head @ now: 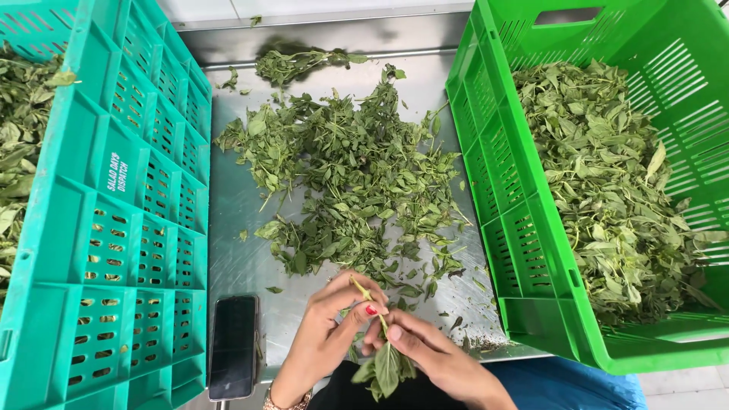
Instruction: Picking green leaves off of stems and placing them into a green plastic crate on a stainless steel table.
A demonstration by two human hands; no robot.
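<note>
A steel counter (243, 250) runs up the middle of the view, and two big slotted plastic crates stand on it. The teal crate (114, 228) fills the left side, tilted so its outer wall faces up; some leaves show inside it at the far left edge. The bright green crate (524, 250) on the right also leans, and a deep heap of picked leaves (607, 190) lies in it. Between the crates a loose pile of leafy green sprigs (357, 175) spreads over the counter, with a smaller clump near the far edge. A dark phone (233, 345) lies flat, screen up, just beside the teal crate's near corner.

At the bottom centre the person's two hands meet over the counter's near edge. The left hand (326, 330) pinches the pale stem end of a sprig (386, 361) between thumb and fingertips. The right hand (437, 353) grips the same sprig lower down, its fingers closed on the stem, and the sprig's leaves hang below the hands. A bracelet shows at the left wrist.
</note>
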